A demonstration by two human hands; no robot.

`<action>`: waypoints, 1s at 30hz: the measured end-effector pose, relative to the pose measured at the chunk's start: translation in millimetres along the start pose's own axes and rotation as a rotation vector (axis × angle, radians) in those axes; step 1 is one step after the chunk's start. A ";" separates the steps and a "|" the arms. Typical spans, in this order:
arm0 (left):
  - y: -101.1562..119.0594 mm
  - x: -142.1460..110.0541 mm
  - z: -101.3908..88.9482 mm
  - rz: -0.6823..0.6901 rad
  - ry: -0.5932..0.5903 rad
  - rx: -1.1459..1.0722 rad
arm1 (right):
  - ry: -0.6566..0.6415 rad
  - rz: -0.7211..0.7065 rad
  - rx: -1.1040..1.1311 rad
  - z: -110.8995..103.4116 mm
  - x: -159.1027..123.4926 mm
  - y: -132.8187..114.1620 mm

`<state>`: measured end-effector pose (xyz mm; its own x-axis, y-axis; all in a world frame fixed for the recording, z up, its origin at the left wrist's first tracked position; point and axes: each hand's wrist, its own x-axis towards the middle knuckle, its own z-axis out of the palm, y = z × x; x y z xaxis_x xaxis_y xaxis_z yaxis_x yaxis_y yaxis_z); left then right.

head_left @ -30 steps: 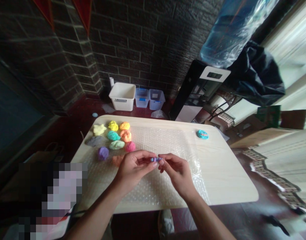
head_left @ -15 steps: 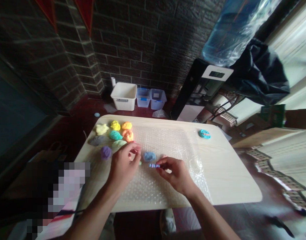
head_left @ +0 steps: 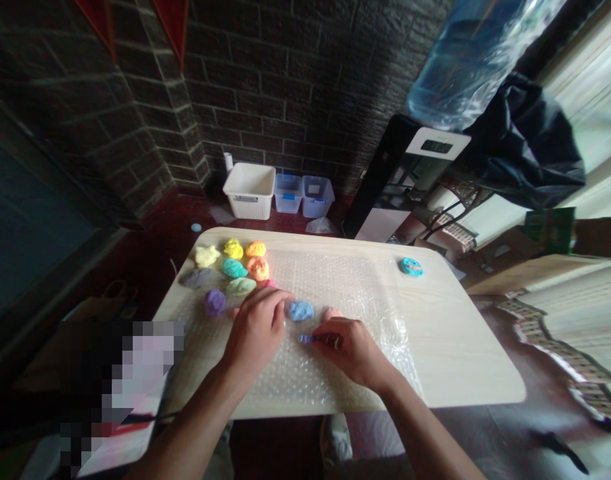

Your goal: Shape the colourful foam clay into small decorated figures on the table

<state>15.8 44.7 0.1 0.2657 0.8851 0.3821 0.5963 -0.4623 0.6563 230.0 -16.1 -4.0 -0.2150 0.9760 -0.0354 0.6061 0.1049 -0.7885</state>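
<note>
My right hand [head_left: 352, 347] pinches one end of a small ridged strip of clay [head_left: 306, 339], banded purple and blue, just above the bubble wrap. A blue clay lump [head_left: 301, 311] lies between my hands, and a pink clay lump [head_left: 332, 313] shows behind my right fingers. My left hand [head_left: 258, 327] is closed beside the blue lump, thumb and fingers drawn together; whatever sits at its fingertips is hidden. Left of it rests a purple clay lump [head_left: 215, 303]. A pale green lump [head_left: 240, 287] and a bright pink bit [head_left: 268, 284] lie just behind it.
Several more clay lumps, including a yellow one [head_left: 233, 249], stand at the table's back left. Bubble wrap [head_left: 330, 277] covers the middle of the wooden table [head_left: 465, 353]. A turquoise round piece [head_left: 412, 267] lies at right. Bins [head_left: 250, 207] and a water dispenser [head_left: 385, 180] are beyond.
My left hand has turned over and its fingers have closed downward. The clay strip in my right hand has tilted and lowered slightly, and the pink lump shows more.
</note>
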 end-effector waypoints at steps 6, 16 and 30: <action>-4.0 -2.8 -11.6 -0.050 -0.075 0.084 | -0.024 -0.012 -0.105 1.5 -1.2 -2.0; -9.1 -12.0 -1.0 -0.056 -0.285 0.188 | -0.052 -0.011 -0.099 -1.2 -2.2 0.6; 2.4 -7.2 -5.8 -0.063 -0.202 0.032 | 0.289 0.087 0.386 -9.6 -1.2 3.5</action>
<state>10.9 36.9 2.8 0.3716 0.9065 0.2003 0.6395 -0.4064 0.6526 239.8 -15.1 -0.8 0.0785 0.9968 0.0174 0.2726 -0.0047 -0.9621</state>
